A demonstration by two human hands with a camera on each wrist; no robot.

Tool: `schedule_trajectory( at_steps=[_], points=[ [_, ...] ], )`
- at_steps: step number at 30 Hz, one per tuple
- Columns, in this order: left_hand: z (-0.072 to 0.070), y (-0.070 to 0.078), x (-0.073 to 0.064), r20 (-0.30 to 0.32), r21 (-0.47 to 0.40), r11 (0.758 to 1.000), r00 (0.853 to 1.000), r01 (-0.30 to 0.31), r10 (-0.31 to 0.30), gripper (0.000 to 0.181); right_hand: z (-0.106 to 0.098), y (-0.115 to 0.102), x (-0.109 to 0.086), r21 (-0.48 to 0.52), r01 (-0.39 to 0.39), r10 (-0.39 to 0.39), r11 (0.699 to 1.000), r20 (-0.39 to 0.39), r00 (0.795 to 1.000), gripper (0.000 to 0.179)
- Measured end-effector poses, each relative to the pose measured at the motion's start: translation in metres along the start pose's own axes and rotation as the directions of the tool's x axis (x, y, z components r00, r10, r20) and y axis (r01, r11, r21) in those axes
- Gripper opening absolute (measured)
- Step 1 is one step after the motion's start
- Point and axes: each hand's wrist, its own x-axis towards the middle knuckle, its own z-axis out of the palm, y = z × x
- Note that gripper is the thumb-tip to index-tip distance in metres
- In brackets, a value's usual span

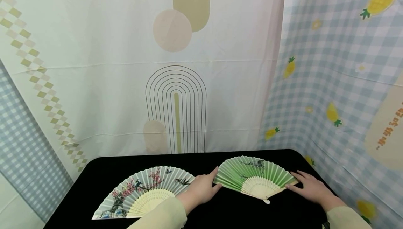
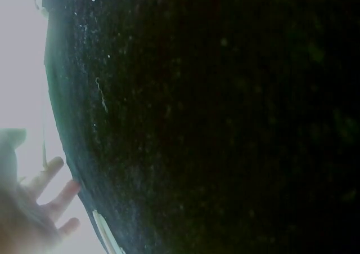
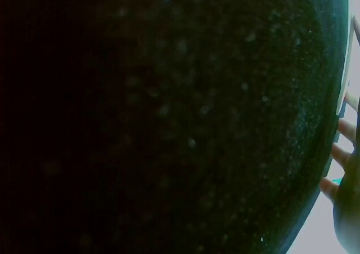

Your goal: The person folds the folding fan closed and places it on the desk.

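Observation:
A green folding fan (image 1: 261, 173) with pale ribs lies spread on the black table, its pivot end toward me. My left hand (image 1: 203, 188) is at its left edge, thumb and index fingertips right by the corner. At the opposite edge, the thumb and fingers of my right hand (image 1: 310, 188) touch the outer rib. Both wrist views show extended fingers, spread in the left hand (image 2: 34, 209) and low over the cloth in the right hand (image 3: 344, 158). Left of them lies a white folding fan (image 1: 138, 188) with pink blossoms, partly covered by my left forearm.
Black cloth covers the table (image 1: 239, 211), whose far corners are rounded. A white patterned curtain (image 1: 110, 99) hangs behind it. Blue checked fabric (image 1: 346, 82) with yellow pineapples hangs close along the right side.

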Motion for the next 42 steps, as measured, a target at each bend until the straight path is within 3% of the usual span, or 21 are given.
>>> schedule_trajectory(
  at_steps=[6,11,16,20,25,29,36,42],
  points=[
    [0.0002,0.0026,0.0000,-0.006,-0.170,0.984,0.998,0.054,-0.056,0.063,0.0003,0.0014,0.0005,0.006,-0.006,0.006,1.000,0.009,1.000,0.085],
    [-0.0021,0.0040,0.0004,0.006,-0.370,0.926,0.997,0.075,-0.079,0.060,0.0013,0.0025,0.0013,0.012,-0.003,0.003,1.000,0.004,1.000,0.085],
    [-0.0033,0.0028,0.0018,0.041,-0.571,0.816,0.996,0.090,-0.081,0.057,0.0006,0.0022,0.0014,0.014,-0.006,0.006,1.000,0.004,1.000,0.084],
    [-0.0004,0.0004,0.0053,0.078,-0.720,0.687,0.995,0.094,-0.055,0.053,0.0009,0.0031,0.0015,0.010,-0.003,0.003,1.000,0.002,1.000,0.082],
    [0.0044,-0.0023,0.0091,0.126,-0.857,0.499,0.991,0.127,-0.034,0.053,0.0024,0.0035,0.0012,0.017,-0.010,0.010,1.000,0.000,1.000,0.084],
    [0.0056,-0.0023,0.0082,0.162,-0.907,0.388,0.986,0.164,-0.038,0.058,0.0023,0.0027,0.0000,0.017,-0.009,0.009,1.000,-0.001,1.000,0.083],
    [0.0038,-0.0025,0.0047,0.198,-0.947,0.262,0.980,0.188,0.012,0.066,0.0014,0.0017,-0.0014,0.021,-0.003,0.003,1.000,-0.001,1.000,0.080],
    [0.0007,-0.0027,0.0040,0.231,-0.955,0.210,0.969,0.210,0.084,0.069,0.0009,0.0018,-0.0029,0.019,0.005,-0.005,1.000,-0.021,1.000,0.079]
  ],
)
